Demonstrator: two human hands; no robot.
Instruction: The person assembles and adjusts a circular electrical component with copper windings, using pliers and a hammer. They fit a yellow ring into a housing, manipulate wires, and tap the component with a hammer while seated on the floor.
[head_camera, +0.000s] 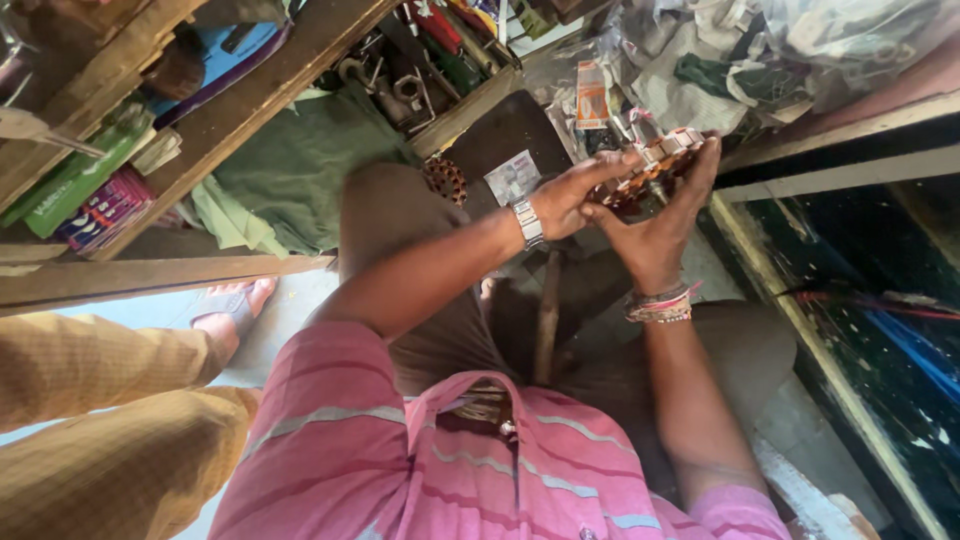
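A round motor winding (655, 178), coppery with pale pieces along its upper rim, sits between the person's two hands, far in the scene and right of centre, held above the lap. The right hand (655, 225) cups it from below and from the right, fingers curled up around its far edge, closed on it. The left hand (572, 195) comes in from the left, its fingers stretched over the top of the winding and pressing on it, so both hands grip the same piece. A metal wristwatch (528, 223) rings the left wrist, and a stack of coloured thread bracelets (660, 305) rings the right wrist. Nearer, the person's pink striped shirt (450, 460) fills the bottom of the view. A wooden handle (547, 320) stands between the knees. To the far left, a wooden shelf (250, 100) runs diagonally, with green cloth (300, 170) beneath it and a box of metal tools (400, 85) beyond. At the near left, another person's leg in tan trousers (110, 420) and a sandalled foot (235, 310) show.
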